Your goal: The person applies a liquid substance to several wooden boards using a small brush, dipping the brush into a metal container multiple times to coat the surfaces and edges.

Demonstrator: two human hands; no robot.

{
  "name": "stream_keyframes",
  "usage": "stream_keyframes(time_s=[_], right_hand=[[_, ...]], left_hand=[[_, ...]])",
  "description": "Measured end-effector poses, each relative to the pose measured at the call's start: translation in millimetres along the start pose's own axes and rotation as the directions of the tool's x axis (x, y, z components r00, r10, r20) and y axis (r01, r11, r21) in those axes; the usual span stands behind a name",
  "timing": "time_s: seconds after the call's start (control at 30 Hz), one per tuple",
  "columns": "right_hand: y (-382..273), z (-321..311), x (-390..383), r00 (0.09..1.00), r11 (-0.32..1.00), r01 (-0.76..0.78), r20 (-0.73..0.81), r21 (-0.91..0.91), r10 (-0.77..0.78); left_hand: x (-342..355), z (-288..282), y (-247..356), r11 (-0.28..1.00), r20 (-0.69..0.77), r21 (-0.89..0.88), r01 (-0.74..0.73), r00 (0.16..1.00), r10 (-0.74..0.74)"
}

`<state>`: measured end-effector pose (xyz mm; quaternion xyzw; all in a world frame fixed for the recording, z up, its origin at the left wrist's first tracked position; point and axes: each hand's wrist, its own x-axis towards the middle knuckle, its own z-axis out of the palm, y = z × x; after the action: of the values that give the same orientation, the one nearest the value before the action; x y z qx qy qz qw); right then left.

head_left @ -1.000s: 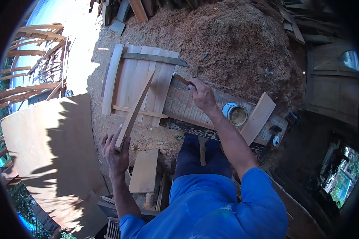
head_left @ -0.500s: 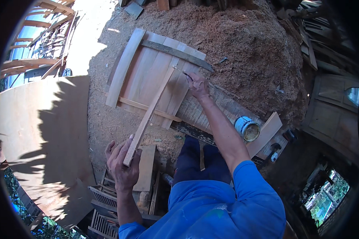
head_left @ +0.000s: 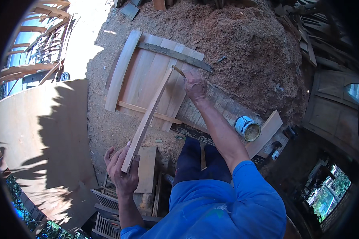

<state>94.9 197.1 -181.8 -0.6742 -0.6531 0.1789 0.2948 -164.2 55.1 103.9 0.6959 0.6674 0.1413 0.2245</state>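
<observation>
1. Slanting out over a slatted wooden panel [head_left: 141, 75], the narrow wooden strip [head_left: 146, 118] is clasped in the left hand [head_left: 121, 171] only at its near end; a loosened grip could let it twist or drop.
2. The right hand [head_left: 195, 85] is closed around a thin tool [head_left: 178, 71], possibly a brush, whose tip appears to meet the strip's far end; too hard a push could swing that end aside.
3. If the tool is wet, drips could mark the panel's pale boards below.
4. An open tin [head_left: 242, 126] stands on the weathered plank [head_left: 226, 106], near the right forearm [head_left: 223, 127]; a careless elbow could tip it.
5. Beyond, dust blown from the sawdust heap [head_left: 243, 51] could cling to any wet surface.
</observation>
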Motion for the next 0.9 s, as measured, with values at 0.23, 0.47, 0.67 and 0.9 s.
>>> stream_keyframes(time_s=[0.23,0.47,0.67,0.9], right_hand=[[-20.0,4.0,-18.4,0.997,0.992,-0.052,0.054,0.116,0.046],[-11.2,-35.9,-5.2,0.976,0.99,0.059,0.2,0.131,-0.085],[5.5,-29.6,13.0,0.995,0.951,0.015,0.087,0.308,-0.043],[23.3,-1.2,34.0,0.957,1.0,0.004,0.289,-0.029,0.005]], left_hand=[[0.4,2.9,0.4,1.0,-0.024,0.0,-0.026,0.999,0.026],[3.7,-0.1,1.6,0.999,-0.028,0.035,-0.024,0.999,0.025],[3.3,-1.1,-5.2,1.0,-0.025,0.018,-0.015,1.0,0.015],[-1.7,-0.6,-9.0,1.0,-0.017,-0.01,-0.012,1.0,0.011]])
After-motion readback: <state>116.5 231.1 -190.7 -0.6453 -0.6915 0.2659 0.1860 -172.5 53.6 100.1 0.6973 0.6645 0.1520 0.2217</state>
